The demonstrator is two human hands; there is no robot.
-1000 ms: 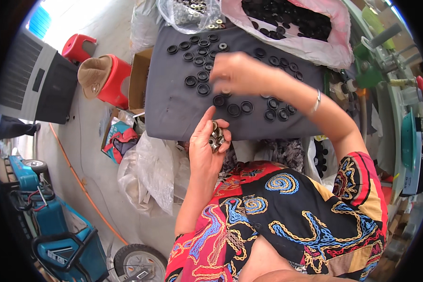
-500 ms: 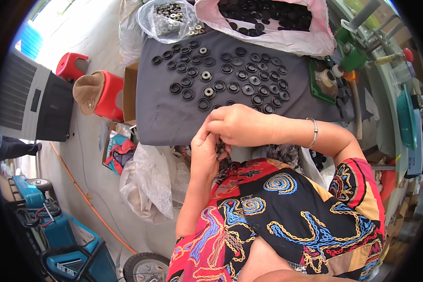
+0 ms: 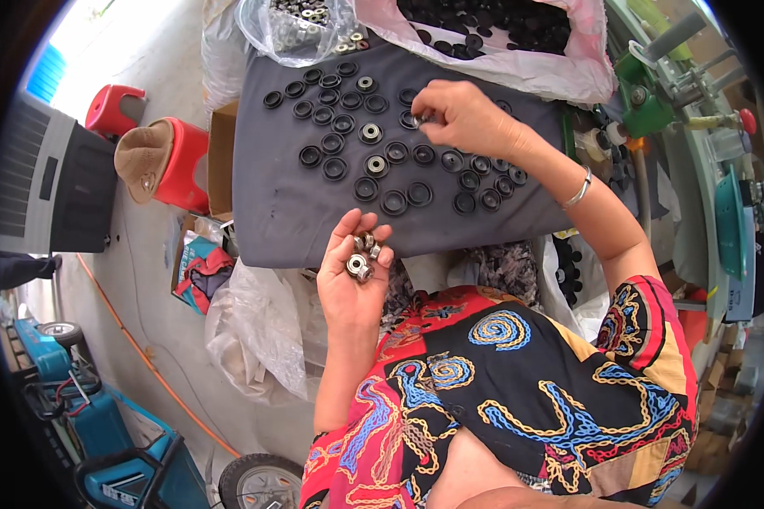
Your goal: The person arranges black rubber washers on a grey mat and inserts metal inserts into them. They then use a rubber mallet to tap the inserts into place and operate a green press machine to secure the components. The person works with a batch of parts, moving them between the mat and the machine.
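My left hand [image 3: 346, 293] is cupped palm up at the near edge of the table, holding several small metal ball bearings [image 3: 357, 265] in its palm and fingers. Out over the table, my right hand [image 3: 471, 123] pinches one ball bearing [image 3: 425, 119] above the black plastic round caps. Dish-like black caps [image 3: 394, 202] lie in loose rows on the grey cloth [image 3: 289, 212]. Three of them hold a shiny bearing in the centre, such as the seated bearing [image 3: 376, 166]. My right hand and forearm cover some caps.
At the far edge stand a clear bag of bearings [image 3: 301, 34] and a white sack [image 3: 581, 42] full of black parts. A green metal press [image 3: 641, 93] is on the right. Red stools [image 3: 182, 165] and a teal wheeled machine [image 3: 119, 433] are on the left.
My hands were together at the table's near edge; now they are apart. The right has moved out over the caps with a bearing, while the left has turned palm up, showing its bearings.
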